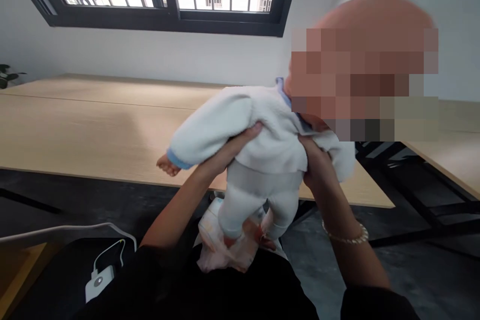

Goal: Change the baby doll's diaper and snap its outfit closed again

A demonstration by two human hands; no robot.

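Room: barred window [161, 22] in white wall, pale wood table [112, 130] ahead, dark floor [423, 270] below, leafy plant [7, 76] at far L edge.

Baby doll [266, 147] in white fleece jacket w/ blue cuffs, pale leggings; held up in air over person's lap, body tilted, head pixelated. L hand [232, 150] pressed under jacket on one side of torso; R hand [317, 165] on other side, w/ bead bracelet [345, 232] at wrist. Hands apart, both clamped on doll's torso. White diaper [227, 242] w/ pink print on lap under doll's feet; contact can't tell. White power bank [99, 282] w/ cable lies on person's black top, L of diaper.
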